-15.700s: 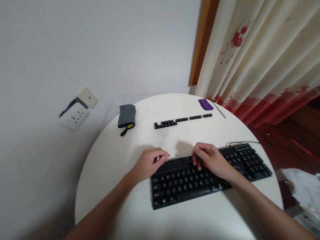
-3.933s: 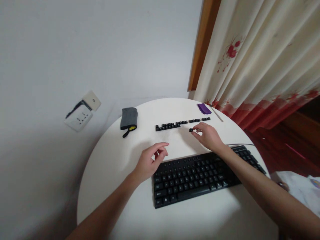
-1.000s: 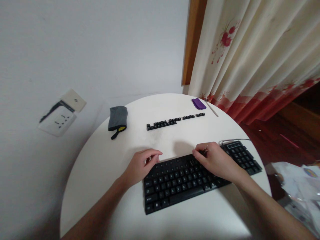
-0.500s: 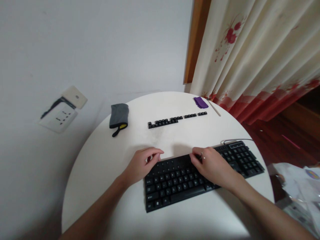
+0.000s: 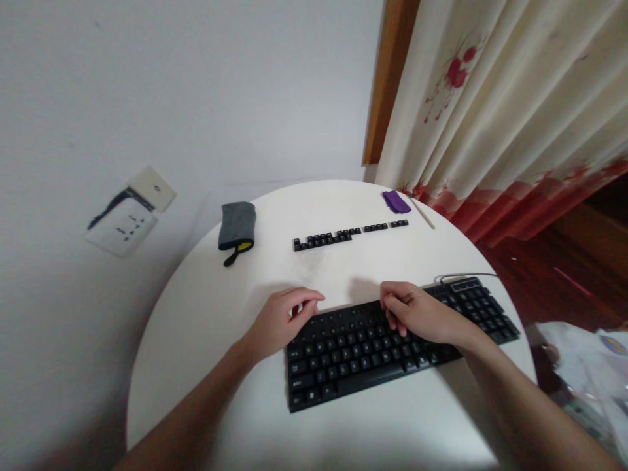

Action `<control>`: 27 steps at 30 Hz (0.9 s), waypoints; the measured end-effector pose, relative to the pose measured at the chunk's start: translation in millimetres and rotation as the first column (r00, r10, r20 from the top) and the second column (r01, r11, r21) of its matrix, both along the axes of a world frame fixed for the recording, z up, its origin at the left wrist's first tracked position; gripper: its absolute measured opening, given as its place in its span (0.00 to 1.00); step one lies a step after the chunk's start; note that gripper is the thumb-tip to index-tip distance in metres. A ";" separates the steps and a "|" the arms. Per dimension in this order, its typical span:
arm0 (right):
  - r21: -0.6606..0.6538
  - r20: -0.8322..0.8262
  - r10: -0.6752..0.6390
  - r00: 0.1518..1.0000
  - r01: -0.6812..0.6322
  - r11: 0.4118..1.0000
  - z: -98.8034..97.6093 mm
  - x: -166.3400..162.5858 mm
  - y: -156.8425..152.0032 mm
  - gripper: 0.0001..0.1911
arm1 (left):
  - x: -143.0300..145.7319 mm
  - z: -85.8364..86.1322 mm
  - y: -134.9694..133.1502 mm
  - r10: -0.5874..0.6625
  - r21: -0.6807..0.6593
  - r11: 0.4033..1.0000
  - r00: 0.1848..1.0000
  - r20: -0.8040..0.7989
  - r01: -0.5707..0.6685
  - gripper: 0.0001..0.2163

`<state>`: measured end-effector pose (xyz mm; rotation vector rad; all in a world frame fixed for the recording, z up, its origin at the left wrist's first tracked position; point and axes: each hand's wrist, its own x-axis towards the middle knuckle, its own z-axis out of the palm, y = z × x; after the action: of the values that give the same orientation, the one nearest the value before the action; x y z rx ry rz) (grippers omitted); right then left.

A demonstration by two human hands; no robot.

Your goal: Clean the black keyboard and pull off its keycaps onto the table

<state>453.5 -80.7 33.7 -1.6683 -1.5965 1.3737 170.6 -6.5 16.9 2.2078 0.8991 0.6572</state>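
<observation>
A black computer keyboard (image 5: pixel 363 356) lies slanted across the white round table, and its upper rows look partly bare of keycaps. At its back left corner is my left hand (image 5: pixel 282 320), fingers curved with the thumb close to the forefinger and the keyboard's edge between or just under them; the exact contact is hard to see. Over the back middle of the keyboard, my right hand (image 5: pixel 417 311) is closed, thumb against bent fingers. Whatever it may pinch is hidden. Beyond both hands, loose black keycaps (image 5: pixel 326 239) stand in lined-up rows.
A grey cloth pouch (image 5: pixel 238 226) with a black loop lies at the table's back left. Toward the back right are a folded purple cloth (image 5: pixel 396 201) and a thin pale stick (image 5: pixel 423 213). The keyboard's cable (image 5: pixel 468 275) curves near the right edge, with plastic bags (image 5: pixel 583 360) beyond.
My right hand has risen slightly and shifted right, turning so its curled fingers show. My left hand stays at the keyboard's corner. The whole view has moved a little.
</observation>
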 end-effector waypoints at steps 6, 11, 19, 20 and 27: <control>-0.020 -0.037 -0.009 0.999 0.009 1.000 -2.0 0.7 0.0 0.11 | -1.1 1.4 -0.8 -0.004 -0.007 1.000 1.000 0.000 0.004 0.08; -0.034 -0.051 -0.018 0.999 0.016 0.999 -1.2 0.5 0.1 0.11 | -1.4 0.0 0.0 0.000 -0.010 1.000 1.000 -0.009 0.000 0.08; -0.026 -0.074 -0.010 0.997 0.008 1.000 0.3 2.0 -0.8 0.10 | -0.5 0.7 0.1 -0.011 0.000 1.000 1.000 -0.005 0.011 0.08; -0.024 -0.075 -0.005 0.997 0.004 1.000 0.3 2.7 -0.9 0.10 | -0.6 0.4 0.3 -0.011 0.004 1.000 1.000 -0.005 0.011 0.08; -0.070 -0.140 -0.030 0.990 0.020 0.997 2.8 9.6 6.6 0.11 | 0.1 -0.6 0.7 -0.005 -0.011 1.000 1.000 -0.021 0.005 0.09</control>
<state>463.1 -74.1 36.5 -1.5861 -1.4601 1.5137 170.7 -5.8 16.3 2.2105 0.9058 0.6261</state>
